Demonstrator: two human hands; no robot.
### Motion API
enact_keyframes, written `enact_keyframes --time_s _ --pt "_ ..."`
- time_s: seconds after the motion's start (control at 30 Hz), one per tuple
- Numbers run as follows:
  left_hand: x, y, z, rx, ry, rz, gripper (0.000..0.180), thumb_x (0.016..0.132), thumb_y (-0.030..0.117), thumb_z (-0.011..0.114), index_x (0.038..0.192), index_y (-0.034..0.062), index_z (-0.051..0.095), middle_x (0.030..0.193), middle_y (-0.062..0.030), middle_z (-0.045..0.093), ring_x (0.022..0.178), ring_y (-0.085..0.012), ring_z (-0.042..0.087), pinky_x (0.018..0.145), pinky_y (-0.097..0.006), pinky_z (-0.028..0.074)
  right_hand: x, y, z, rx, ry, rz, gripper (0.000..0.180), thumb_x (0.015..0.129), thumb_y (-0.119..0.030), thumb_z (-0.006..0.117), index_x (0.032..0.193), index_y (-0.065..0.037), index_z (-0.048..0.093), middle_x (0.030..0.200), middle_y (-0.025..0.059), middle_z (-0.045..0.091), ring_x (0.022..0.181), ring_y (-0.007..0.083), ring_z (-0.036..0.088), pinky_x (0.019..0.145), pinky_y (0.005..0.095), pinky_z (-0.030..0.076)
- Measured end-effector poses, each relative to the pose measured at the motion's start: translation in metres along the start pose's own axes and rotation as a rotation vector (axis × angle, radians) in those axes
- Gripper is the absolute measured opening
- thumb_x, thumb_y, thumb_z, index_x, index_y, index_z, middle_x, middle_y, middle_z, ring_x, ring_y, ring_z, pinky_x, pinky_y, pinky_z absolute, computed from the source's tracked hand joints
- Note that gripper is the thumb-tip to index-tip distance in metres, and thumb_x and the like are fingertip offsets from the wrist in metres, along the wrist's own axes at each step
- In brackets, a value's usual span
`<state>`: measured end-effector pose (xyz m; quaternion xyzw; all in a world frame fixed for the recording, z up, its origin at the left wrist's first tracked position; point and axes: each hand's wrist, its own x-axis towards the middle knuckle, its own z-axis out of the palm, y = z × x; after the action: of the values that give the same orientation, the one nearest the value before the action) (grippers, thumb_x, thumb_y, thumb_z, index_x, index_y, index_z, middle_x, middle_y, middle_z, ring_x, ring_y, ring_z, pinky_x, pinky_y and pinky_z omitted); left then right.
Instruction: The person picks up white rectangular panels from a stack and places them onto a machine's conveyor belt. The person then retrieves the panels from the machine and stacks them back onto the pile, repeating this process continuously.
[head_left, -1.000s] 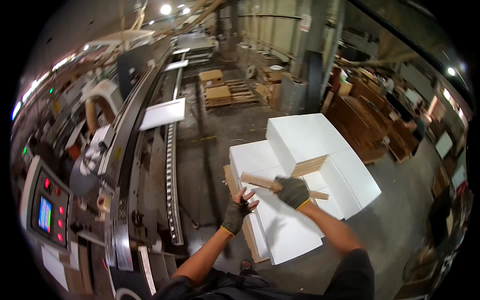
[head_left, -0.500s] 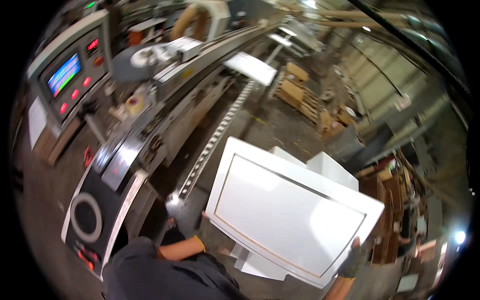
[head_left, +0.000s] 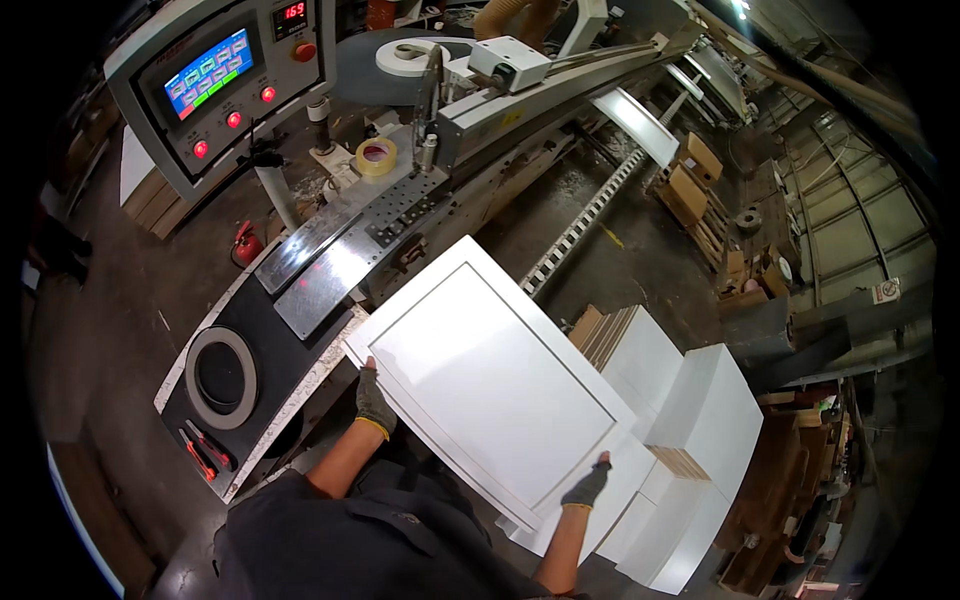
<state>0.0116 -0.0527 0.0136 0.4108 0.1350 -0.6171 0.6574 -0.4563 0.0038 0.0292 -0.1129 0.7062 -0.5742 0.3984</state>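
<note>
A white cabinet door panel (head_left: pixel 490 370) with a grooved rectangular border hangs tilted in front of me, between both hands. My left hand (head_left: pixel 374 404), in a grey fingerless glove with a yellow cuff, is closed on its near left edge, thumb on top and fingers hidden beneath. At the near right end my right hand (head_left: pixel 587 484), gloved alike, grips the edge in the same way. The panel's left corner is close to the pale edge of a machine's black-topped end table (head_left: pixel 290 335); whether they touch I cannot tell.
Stacked white panels (head_left: pixel 690 430) stand to the right. A grey ring (head_left: pixel 221 378) and red-handled tools (head_left: pixel 205 448) lie on the end table. Beyond are a tape roll (head_left: pixel 376 157), a lit control box (head_left: pixel 220 90), a roller track (head_left: pixel 585 222) and cartons on a pallet (head_left: pixel 692 190).
The panel has swung left toward the machine, its left end now near the end table. My left hand has come into fuller view. The whole view has shifted too.
</note>
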Motion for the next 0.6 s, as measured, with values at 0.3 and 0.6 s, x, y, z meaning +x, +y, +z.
enact_keyframes --time_s 0.3,0.6 --pt "0.087 0.064 -0.043 -0.018 0.264 0.142 0.048 0.087 0.048 0.071 0.117 0.0131 0.057 0.116 -0.0088 0.059 0.108 -0.0254 0.056 0.097 -0.048 0.047 -0.040 0.021 0.174 -0.061 -0.160 0.150 0.081 0.091 -0.062 0.058 0.146 -0.005 0.043 0.144 0.0137 0.050 0.133 0.0283 0.048 0.113 0.0434 0.037" --pt "0.113 0.092 -0.023 0.066 0.372 0.079 0.048 0.092 0.047 0.068 0.118 0.0073 0.058 0.116 -0.0097 0.059 0.108 -0.0241 0.053 0.093 -0.042 0.047 -0.020 0.028 0.245 -0.338 -0.091 0.146 0.058 0.091 -0.061 0.062 0.114 -0.008 0.058 0.127 0.0114 0.060 0.121 0.0254 0.053 0.108 0.0433 0.039"
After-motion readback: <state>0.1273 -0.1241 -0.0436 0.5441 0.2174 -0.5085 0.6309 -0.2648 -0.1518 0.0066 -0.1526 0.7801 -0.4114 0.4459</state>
